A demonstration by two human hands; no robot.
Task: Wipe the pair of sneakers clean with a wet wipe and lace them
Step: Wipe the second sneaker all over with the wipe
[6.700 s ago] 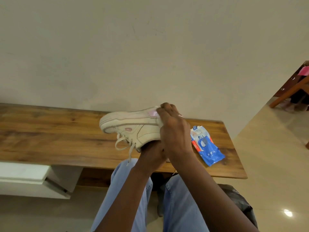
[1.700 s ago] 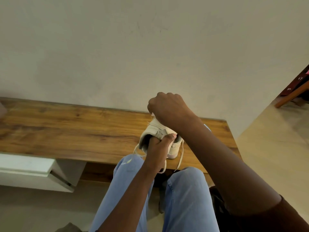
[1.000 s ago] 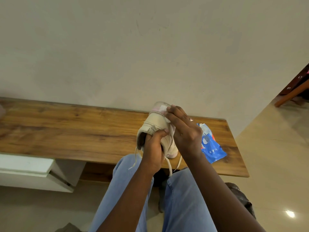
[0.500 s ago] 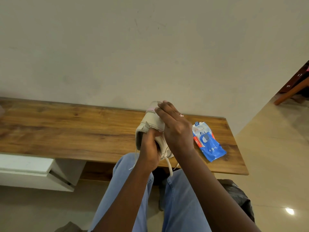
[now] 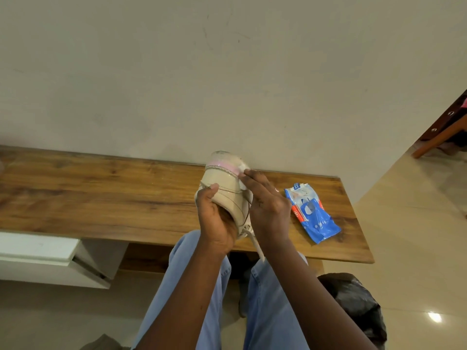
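1. We are looking down at a long brown wood-grain desk [image 5: 101,198] set against a plain pale wall [image 5: 227,72]; a white drawer unit [image 5: 50,258] is hanging under its left part.
2. Our left hand [image 5: 214,223] is gripping a cream leather sneaker with a pink band at the heel [image 5: 225,183], the thumb pressing on its side and the other fingers curling out of our sight under or inside the shoe.
3. The sneaker is being held up in the air above the near edge of the desk, right of the middle, heel end pointing up toward the wall.
4. A cream shoelace [image 5: 255,241] is dangling from the shoe between our two wrists.
5. Our right hand [image 5: 267,205] is pressing a crumpled white wet wipe [image 5: 241,170] against the heel, its fingers stretched out and close together, pinning the wipe to the shoe.
6. A blue-and-white plastic pack of wipes [image 5: 310,213] is lying flat near the right end of the desk, just beside our right hand.
7. Our knees in light blue jeans [image 5: 265,299] are sitting below the near edge, and a black plastic bag [image 5: 353,304] is resting on the glossy beige floor [image 5: 417,248] to the right.
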